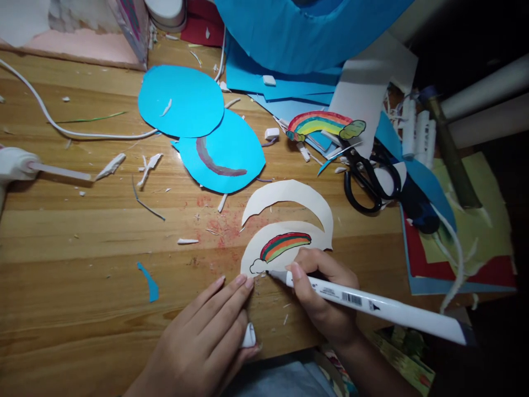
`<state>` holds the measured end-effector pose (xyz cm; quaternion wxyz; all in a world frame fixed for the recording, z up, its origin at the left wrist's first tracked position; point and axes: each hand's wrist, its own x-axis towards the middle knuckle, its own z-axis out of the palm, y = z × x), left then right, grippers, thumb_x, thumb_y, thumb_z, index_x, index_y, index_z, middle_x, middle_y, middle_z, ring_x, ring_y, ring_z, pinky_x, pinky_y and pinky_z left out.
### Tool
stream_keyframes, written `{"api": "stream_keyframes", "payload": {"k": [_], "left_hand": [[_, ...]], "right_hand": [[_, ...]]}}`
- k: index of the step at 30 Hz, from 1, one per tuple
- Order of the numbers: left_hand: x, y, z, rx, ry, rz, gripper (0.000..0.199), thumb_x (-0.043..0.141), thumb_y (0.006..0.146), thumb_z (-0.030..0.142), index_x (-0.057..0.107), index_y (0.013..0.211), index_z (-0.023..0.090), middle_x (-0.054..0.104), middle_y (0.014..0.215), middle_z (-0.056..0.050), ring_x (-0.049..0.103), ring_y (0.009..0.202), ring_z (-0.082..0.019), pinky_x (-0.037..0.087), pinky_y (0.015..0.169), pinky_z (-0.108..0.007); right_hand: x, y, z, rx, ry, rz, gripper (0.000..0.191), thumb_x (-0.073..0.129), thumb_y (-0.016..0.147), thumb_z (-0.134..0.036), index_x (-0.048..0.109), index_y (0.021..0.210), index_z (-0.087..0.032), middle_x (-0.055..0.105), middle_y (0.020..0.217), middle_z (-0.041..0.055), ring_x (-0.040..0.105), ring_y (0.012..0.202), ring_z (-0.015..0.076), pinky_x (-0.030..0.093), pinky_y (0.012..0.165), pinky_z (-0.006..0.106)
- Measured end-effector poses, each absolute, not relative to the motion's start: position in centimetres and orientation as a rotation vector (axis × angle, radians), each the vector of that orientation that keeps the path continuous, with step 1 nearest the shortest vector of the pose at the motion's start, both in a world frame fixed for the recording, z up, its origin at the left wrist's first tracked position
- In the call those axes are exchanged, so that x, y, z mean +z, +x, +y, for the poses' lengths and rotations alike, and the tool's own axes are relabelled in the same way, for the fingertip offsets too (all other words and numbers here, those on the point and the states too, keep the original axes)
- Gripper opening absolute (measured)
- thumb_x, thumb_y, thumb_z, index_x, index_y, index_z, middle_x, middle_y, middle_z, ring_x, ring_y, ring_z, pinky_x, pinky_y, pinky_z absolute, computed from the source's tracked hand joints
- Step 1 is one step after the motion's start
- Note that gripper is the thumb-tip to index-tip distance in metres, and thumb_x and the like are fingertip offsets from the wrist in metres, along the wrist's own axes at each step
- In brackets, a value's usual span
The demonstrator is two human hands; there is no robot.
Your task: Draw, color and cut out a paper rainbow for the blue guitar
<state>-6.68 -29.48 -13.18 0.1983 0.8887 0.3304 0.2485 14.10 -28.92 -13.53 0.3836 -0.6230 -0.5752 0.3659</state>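
Note:
My right hand (326, 292) grips a white marker (372, 309), its dark tip touching a cream paper piece (285, 267) on the wooden table. On that paper is a small rainbow drawing (286, 246) in red, green and orange, with a black cloud outline (259, 267) at its left end beside the tip. Stretched fingers of my left hand (210, 331) press at the paper's lower left edge. A white marker cap (248, 336) pokes out between its thumb and fingers. An arch-shaped cream offcut (293, 193) lies just above the paper.
Black-handled scissors (366, 179) lie right of a cut-out rainbow (322, 122). Two blue paper shapes (182, 102) overlap at upper centre. A glue gun (19, 165) is at the left edge, a white cord (53, 124) above it. Capped markers (419, 135) and paper scraps lie around.

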Motion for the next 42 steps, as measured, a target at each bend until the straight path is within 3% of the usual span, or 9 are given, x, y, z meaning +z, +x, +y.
{"api": "stream_keyframes", "payload": {"k": [18,25,29,34,38,42], "left_hand": [[-13.1,-6.5,-29.5,0.719,2.483,0.963,0.023,0.046,0.094,0.019,0.067,0.090,0.009,0.069,0.114,-0.010,0.062,0.112,-0.017,0.036,0.109,-0.029],[-13.0,-6.7,-29.4,0.735,2.470,0.959,0.021,0.048,0.093,0.019,0.067,0.089,0.010,0.069,0.114,-0.010,0.061,0.113,-0.016,0.037,0.109,-0.028],[-12.5,-6.1,-29.4,0.728,2.487,0.949,0.019,0.051,0.092,0.021,0.066,0.088,0.011,0.070,0.111,-0.010,0.061,0.113,-0.016,0.033,0.111,-0.028],[-12.5,-1.3,-29.3,0.842,2.507,0.747,0.030,0.043,0.095,0.029,0.062,0.083,0.010,0.066,0.117,-0.017,0.055,0.120,-0.025,0.045,0.103,-0.033],[-12.7,2.2,-29.0,0.694,2.444,0.829,0.027,0.039,0.096,0.022,0.060,0.093,0.005,0.055,0.130,-0.024,0.050,0.124,-0.030,0.050,0.098,-0.038],[-13.0,2.8,-28.7,0.596,2.431,0.882,0.022,0.045,0.093,0.020,0.059,0.099,0.005,0.052,0.133,-0.024,0.051,0.123,-0.030,0.052,0.096,-0.040]], "right_hand": [[-13.8,14.3,-29.3,0.831,-1.686,-1.376,0.027,0.052,0.086,-0.018,0.044,0.060,-0.020,0.039,0.054,-0.0059,0.040,0.049,0.0100,0.032,0.048,0.024],[-13.6,14.7,-29.0,0.865,-1.505,-1.184,0.023,0.054,0.087,-0.022,0.047,0.065,-0.021,0.045,0.055,-0.0053,0.044,0.050,0.0110,0.036,0.050,0.025],[-12.9,18.1,-27.9,0.830,-1.443,-1.262,0.013,0.059,0.085,-0.024,0.056,0.072,-0.021,0.051,0.059,-0.0028,0.048,0.053,0.0125,0.039,0.050,0.025],[-12.6,21.0,-26.2,0.936,-1.491,-1.404,0.012,0.067,0.079,-0.031,0.061,0.076,-0.021,0.062,0.071,0.0014,0.060,0.064,0.0168,0.048,0.057,0.028],[-13.7,21.1,-25.9,0.928,-1.519,-1.482,0.019,0.063,0.083,-0.029,0.055,0.067,-0.020,0.060,0.064,-0.0007,0.061,0.062,0.0160,0.048,0.059,0.027],[-14.4,21.3,-26.3,0.808,-1.553,-1.515,0.023,0.056,0.087,-0.023,0.051,0.064,-0.021,0.060,0.061,-0.0021,0.061,0.061,0.0148,0.047,0.060,0.027]]}}
